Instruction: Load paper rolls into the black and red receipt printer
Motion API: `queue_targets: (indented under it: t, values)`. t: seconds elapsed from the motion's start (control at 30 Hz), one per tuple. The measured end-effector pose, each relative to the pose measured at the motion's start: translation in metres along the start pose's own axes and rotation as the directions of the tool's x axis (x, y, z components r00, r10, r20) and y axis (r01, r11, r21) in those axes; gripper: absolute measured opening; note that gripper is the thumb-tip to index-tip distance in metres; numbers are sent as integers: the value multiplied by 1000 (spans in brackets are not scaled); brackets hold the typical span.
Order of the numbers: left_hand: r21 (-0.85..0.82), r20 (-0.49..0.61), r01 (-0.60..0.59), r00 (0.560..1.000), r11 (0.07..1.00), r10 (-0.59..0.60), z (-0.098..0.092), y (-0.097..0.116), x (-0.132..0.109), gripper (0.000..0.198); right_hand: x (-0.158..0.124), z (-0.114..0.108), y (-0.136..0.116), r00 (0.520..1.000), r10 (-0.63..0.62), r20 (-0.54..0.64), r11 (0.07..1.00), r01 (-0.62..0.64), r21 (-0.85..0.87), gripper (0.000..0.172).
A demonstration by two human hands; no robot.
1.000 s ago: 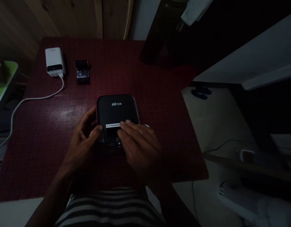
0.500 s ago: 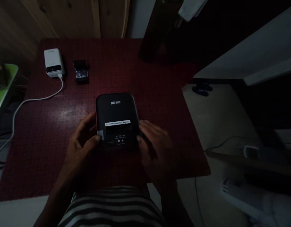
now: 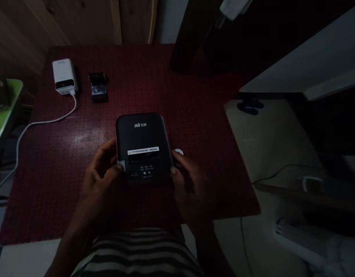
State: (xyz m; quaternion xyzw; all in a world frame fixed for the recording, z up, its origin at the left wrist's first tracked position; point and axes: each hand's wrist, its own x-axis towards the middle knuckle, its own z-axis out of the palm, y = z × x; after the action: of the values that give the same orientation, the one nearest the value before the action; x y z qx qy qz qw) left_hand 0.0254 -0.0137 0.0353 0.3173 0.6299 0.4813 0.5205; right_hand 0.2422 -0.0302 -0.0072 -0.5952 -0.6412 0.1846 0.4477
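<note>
A black box-shaped device (image 3: 141, 144) with a white logo, a yellow-and-white label strip and small buttons on its near end sits in the middle of the dark red table (image 3: 194, 115). My left hand (image 3: 100, 181) grips its left near corner, thumb on top and fingers curled round the side. My right hand (image 3: 190, 181) clasps its right near corner, thumb against the edge. A small white thing (image 3: 179, 152) peeks out just beyond my right fingers; I cannot make out what it is.
At the far left of the table stand a white power bank (image 3: 64, 75) with a white cable (image 3: 35, 124) trailing off the left edge, and a small black object (image 3: 98, 87). A pale side surface (image 3: 260, 134) lies to the right. The room is dim.
My right hand slid off the top of the black device, where its fingers lay flat, to its right near corner. The left hand has stayed at the left corner.
</note>
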Motion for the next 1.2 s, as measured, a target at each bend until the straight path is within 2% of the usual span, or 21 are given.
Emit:
queue_targets:
  t: [0.2, 0.37, 0.43, 0.5, 0.57, 0.63, 0.7, 0.77, 0.83, 0.87, 0.97, 1.07, 1.2]
  values:
    - [-58, 31, -9, 999, 998, 11, 5, 1, 4, 59, -7, 5, 3, 993, 119, -2, 991, -119, 67, 40]
    - [-71, 39, 1, 999, 997, 2, 3, -7, 1, 63, 1, -2, 0, 996, 89, 9, 995, -89, 39, 38]
    - [-57, 51, -25, 998, 998, 28, -2, -12, 1, 60, 12, -7, -3, 1000, 2, -12, 1000, -2, 1, 34]
    - [-24, 75, -78, 994, 997, 80, -6, -18, 2, 57, 30, -10, -8, 988, -151, -5, 988, 151, -41, 27]
    - [13, 103, -159, 982, 987, 157, -10, -23, 4, 56, 51, -7, -15, 946, -314, 86, 945, 320, -67, 25]
    - [59, 125, -247, 963, 967, 238, -11, -29, 5, 61, 75, 3, -25, 881, -392, 264, 897, 430, -104, 27]
    - [115, 135, -305, 948, 946, 289, -10, -35, 5, 69, 99, 17, -38, 801, -337, 495, 860, 476, -184, 28]
    - [151, 146, -328, 940, 933, 307, -8, -41, 4, 74, 118, 30, -54, 705, -194, 682, 826, 492, -275, 30]
    - [153, 154, -336, 937, 929, 313, -8, -46, 5, 74, 130, 41, -68, 627, -73, 776, 799, 502, -331, 34]
    - [152, 157, -343, 934, 927, 320, -9, -47, 6, 75, 134, 44, -73, 607, -36, 794, 791, 503, -349, 37]
    - [152, 155, -368, 925, 917, 346, -12, -51, 10, 77, 138, 51, -76, 608, 1, 794, 770, 507, -388, 43]
    - [147, 166, -384, 918, 912, 360, -13, -53, 14, 78, 136, 55, -69, 620, -39, 783, 751, 535, -387, 44]
    - [135, 191, -407, 905, 904, 379, -13, -55, 15, 77, 135, 58, -63, 634, -43, 772, 777, 507, -373, 40]
